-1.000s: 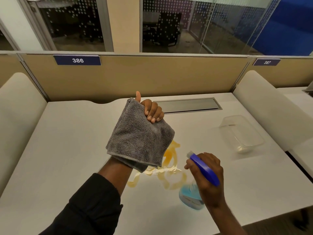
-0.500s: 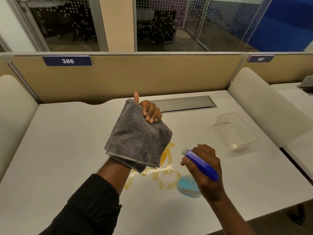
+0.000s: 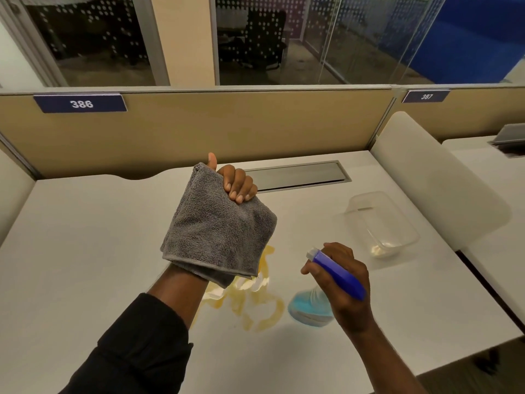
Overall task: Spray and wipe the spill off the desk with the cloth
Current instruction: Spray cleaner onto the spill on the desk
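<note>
A yellow-orange spill streaks the white desk near its front middle. My left hand is raised above the desk, gripping a folded grey cloth that hangs over my wrist and hides part of the spill. To the right, my right hand holds a spray bottle with a blue head and pale blue liquid. Its white nozzle points left toward the spill. The bottle's base is just above or on the desk; I cannot tell which.
A clear plastic container sits on the desk at the right. A grey cable hatch lies at the back. Tan partitions with number plates close the rear, and white side dividers flank the desk.
Both hands keep their grips and pose. The view has drifted slightly, so the hands and the spill sit a little lower-left in frame.
</note>
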